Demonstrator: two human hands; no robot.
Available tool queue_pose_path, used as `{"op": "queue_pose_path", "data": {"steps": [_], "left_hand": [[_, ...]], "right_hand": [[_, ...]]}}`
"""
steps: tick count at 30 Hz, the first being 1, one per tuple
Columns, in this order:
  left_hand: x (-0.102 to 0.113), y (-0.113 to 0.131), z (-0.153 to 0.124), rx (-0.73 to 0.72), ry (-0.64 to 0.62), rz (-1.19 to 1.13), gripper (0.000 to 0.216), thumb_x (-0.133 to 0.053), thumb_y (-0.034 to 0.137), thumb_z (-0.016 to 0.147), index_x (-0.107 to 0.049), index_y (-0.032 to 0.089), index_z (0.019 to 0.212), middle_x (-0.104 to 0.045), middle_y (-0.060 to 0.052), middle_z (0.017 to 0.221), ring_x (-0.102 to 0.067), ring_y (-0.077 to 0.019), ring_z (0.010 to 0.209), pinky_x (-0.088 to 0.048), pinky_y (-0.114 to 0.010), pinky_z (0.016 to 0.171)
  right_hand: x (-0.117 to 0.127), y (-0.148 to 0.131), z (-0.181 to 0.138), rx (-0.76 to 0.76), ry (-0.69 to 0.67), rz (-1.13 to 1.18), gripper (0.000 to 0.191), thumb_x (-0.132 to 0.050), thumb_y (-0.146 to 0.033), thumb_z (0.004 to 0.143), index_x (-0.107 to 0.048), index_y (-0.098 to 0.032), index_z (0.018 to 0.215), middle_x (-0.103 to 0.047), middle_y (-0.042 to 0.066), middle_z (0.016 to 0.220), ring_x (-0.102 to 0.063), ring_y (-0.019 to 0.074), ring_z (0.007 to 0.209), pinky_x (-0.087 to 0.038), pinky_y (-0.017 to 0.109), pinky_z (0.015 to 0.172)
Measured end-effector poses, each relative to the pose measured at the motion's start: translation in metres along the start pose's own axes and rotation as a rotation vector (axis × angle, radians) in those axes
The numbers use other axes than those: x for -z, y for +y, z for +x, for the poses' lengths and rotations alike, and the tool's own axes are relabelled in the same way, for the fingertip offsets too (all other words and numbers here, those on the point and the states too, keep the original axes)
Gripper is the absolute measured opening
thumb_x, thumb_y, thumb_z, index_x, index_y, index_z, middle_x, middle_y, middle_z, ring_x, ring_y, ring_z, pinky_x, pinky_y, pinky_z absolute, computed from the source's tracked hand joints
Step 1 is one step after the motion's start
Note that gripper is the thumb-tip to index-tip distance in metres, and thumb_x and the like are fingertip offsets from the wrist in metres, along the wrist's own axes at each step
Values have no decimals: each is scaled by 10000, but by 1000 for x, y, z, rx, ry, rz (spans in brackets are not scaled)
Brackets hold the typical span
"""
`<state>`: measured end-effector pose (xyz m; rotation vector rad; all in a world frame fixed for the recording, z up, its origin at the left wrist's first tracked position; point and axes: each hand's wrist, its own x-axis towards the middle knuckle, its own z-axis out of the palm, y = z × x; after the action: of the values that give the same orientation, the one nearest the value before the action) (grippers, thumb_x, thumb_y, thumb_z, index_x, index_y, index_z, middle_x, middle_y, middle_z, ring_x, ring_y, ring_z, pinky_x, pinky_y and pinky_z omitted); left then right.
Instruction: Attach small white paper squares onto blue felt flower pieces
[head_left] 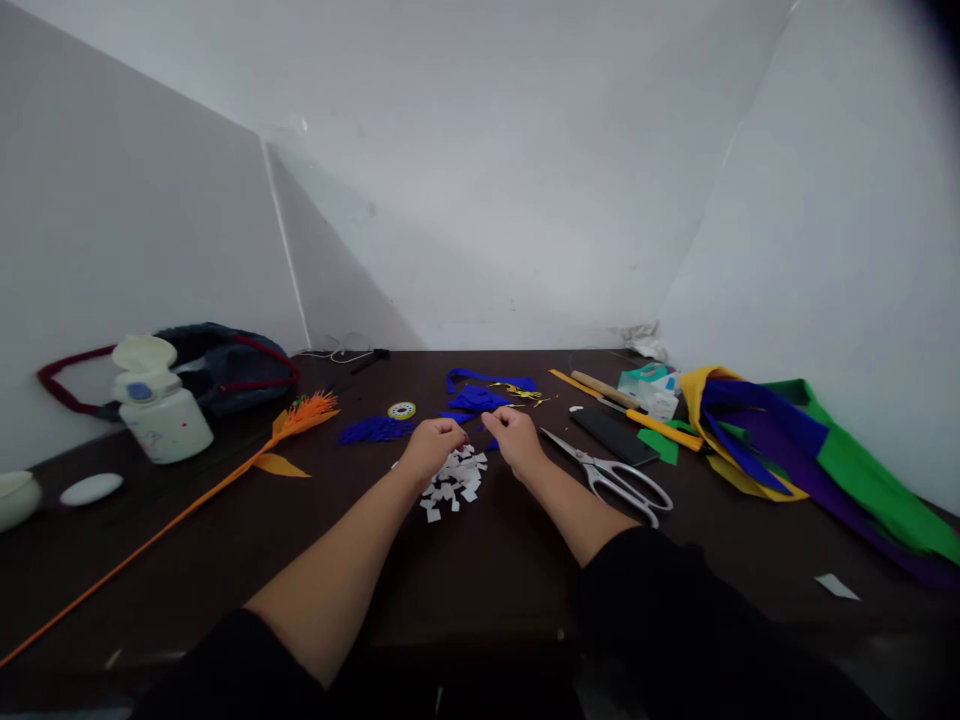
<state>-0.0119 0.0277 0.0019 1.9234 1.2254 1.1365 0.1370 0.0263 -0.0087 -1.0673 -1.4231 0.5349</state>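
My left hand (433, 446) is over a heap of small white paper scraps (450, 490), thumb and fingers pinched together. My right hand (514, 440) is just to its right, also closed in a pinch, with a small gap between the two. Whatever the fingertips hold is too small to make out. Beyond the hands lie crumpled blue crepe paper (480, 398) and thin yellow strips (529, 393). Fringed blue paper (375, 430) and a yellow-rimmed tape roll (402, 411) rest to the left. Scissors (611, 475) lie partly open beside my right forearm.
On the left are an orange paper flower (300, 415) with a long stem, a white bottle (166, 425), a white oval object (91, 489) and a dark bag (232, 375). To the right lie a black case (611, 432), a yellow cutter (664, 427) and colored crepe paper (847, 460).
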Motion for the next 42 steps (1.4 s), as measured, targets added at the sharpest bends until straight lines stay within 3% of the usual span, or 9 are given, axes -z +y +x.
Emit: {"op": "queue_pose_path", "data": {"steps": [9,16,23,26,28,31,36,39,42], "left_hand": [[1,10,-6,-108,219,375,129,-449,198,608,-544,172,525,-534,13,549,-467,-131,579,-296,-243,559],[-2,15,-10,-220,252,575,122,-455,199,642,-558,179,579,-566,-14,637,-494,-156,679,-303,-277,658],[-2,16,-12,-322,316,761,137,-445,193,672,-541,173,575,-584,-25,639,-502,-172,702,-258,-341,733],[5,10,-7,-284,340,668,138,-446,185,657,-525,168,545,-569,-25,624,-496,-174,702,-265,-337,729],[10,5,-4,-198,329,462,134,-454,195,644,-524,168,533,-555,-17,612,-487,-171,686,-289,-318,702],[14,-1,1,-53,255,102,134,-467,237,644,-545,168,560,-542,0,574,-482,-150,620,-335,-273,622],[17,0,1,8,151,-115,299,-417,376,724,-562,133,627,-547,-10,514,-487,-118,493,-372,-230,493],[19,4,-3,62,22,-281,451,-338,477,769,-576,106,672,-551,-31,478,-492,-118,449,-382,-235,471],[17,6,-7,74,-168,-407,383,-435,459,743,-577,106,706,-596,-43,541,-512,-113,477,-401,-237,507]], "right_hand": [[-12,-3,-2,33,125,-91,321,-464,-424,701,-489,-170,507,-432,-43,487,-398,108,527,-297,211,518],[-7,-2,-2,31,132,-75,313,-469,-409,699,-488,-173,494,-424,-48,467,-406,107,513,-300,211,513],[-11,3,5,-17,265,-49,329,-457,-396,699,-404,-179,457,-388,-47,448,-353,100,477,-281,216,480],[-7,6,11,-62,288,16,304,-471,-377,687,-399,-182,465,-384,-49,447,-350,99,470,-285,215,471],[-7,5,12,-89,265,79,290,-481,-368,679,-414,-180,469,-395,-47,452,-351,97,463,-291,216,468],[-11,-1,10,-118,230,181,282,-492,-363,675,-420,-180,473,-400,-46,455,-350,93,458,-297,217,465],[-23,-11,5,-97,140,288,294,-498,-371,686,-392,-182,487,-376,-52,461,-341,87,452,-300,214,461],[-21,-13,2,-56,81,261,300,-505,-369,688,-399,-178,483,-389,-49,469,-351,88,468,-301,212,472],[-15,-11,0,-4,13,212,292,-522,-359,679,-434,-169,476,-399,-48,466,-358,89,486,-300,212,493]]}}
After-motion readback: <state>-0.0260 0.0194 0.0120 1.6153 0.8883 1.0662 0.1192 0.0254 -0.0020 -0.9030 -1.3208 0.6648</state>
